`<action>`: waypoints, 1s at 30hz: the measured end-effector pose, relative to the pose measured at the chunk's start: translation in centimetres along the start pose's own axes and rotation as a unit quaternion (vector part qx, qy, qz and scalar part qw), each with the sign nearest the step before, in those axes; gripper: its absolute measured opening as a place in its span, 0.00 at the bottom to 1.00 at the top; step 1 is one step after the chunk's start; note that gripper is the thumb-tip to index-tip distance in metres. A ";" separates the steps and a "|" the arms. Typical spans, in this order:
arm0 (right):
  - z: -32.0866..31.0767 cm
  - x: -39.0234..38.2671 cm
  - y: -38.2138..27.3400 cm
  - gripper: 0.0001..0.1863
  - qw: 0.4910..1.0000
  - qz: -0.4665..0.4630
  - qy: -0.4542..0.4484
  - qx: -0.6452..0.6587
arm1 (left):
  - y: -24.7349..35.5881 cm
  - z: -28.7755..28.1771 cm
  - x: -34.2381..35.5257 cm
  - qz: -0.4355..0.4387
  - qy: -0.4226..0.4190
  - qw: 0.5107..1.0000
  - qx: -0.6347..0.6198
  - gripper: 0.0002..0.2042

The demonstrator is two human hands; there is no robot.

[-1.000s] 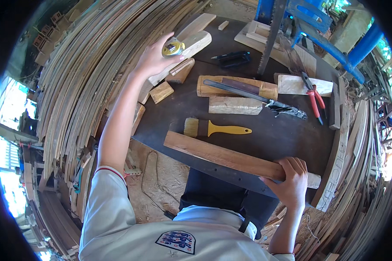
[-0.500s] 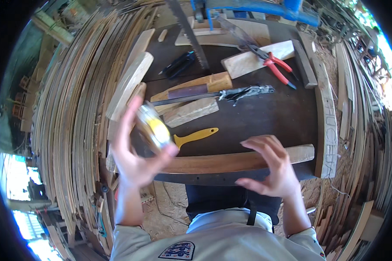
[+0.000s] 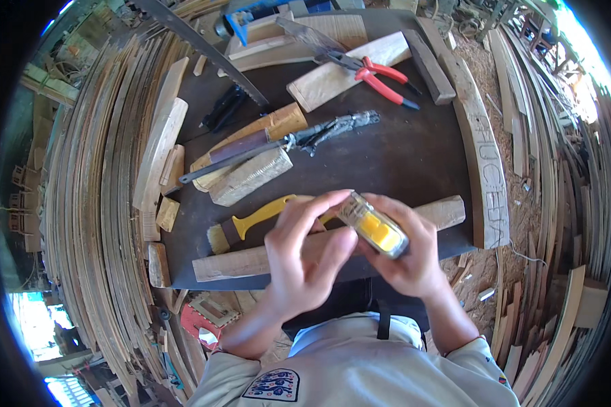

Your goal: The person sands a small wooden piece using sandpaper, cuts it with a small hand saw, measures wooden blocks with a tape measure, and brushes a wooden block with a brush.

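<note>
In front of my body, above the near edge of the dark table (image 3: 414,159), both hands meet at a tape measure (image 3: 379,230) with a clear case and yellow inside. My right hand (image 3: 414,254) is wrapped round the case from the right. At its left end the fingers of my left hand (image 3: 299,254) close in, and a bit of yellow shows between them. A long curved wood piece (image 3: 231,264) lies below the hands, partly hidden by them. Just left of my left hand rests a yellow-handled paintbrush (image 3: 254,217), bristles to the left.
Red-handled pliers (image 3: 377,74) rest on a pale board (image 3: 319,85). A saw blade (image 3: 204,51) slants in from the far left. A rod with a wrapped handle (image 3: 339,129) lies among wood blocks (image 3: 251,178). A carved plank (image 3: 478,156) borders the right; stacked strips (image 3: 95,183) stand left.
My left hand has brought the tape measure right and nearer to me, where my right hand has taken hold of it. The view has shifted, so the table's things appear further left.
</note>
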State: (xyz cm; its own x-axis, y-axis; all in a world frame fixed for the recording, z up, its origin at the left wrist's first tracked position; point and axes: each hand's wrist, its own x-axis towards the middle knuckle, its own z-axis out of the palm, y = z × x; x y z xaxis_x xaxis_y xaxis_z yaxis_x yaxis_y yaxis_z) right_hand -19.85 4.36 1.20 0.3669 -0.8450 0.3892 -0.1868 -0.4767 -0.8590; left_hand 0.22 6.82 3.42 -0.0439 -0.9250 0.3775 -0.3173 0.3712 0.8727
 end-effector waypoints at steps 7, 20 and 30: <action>-2.1 1.0 -0.1 0.37 0.999 0.011 -0.042 -0.030 | -0.8 -0.7 1.0 -0.012 -0.047 0.996 0.068 0.14; -6.2 2.9 -1.8 0.26 0.979 0.031 -0.160 -0.122 | -0.7 -2.3 -1.4 -0.157 -0.014 0.980 -0.119 0.10; -17.0 -1.2 -0.2 0.25 0.954 0.161 -0.046 -0.248 | -1.4 -12.0 -8.2 -0.188 0.150 0.961 0.134 0.14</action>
State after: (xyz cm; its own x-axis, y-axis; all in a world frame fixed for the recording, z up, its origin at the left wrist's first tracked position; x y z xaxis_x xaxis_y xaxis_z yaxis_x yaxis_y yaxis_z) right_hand -35.78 1.35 6.55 0.2924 -0.9528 0.0810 -0.7038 -0.2718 -0.6563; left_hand 12.36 14.84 2.78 0.3835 -0.9098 0.1587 -0.4913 -0.0554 0.8692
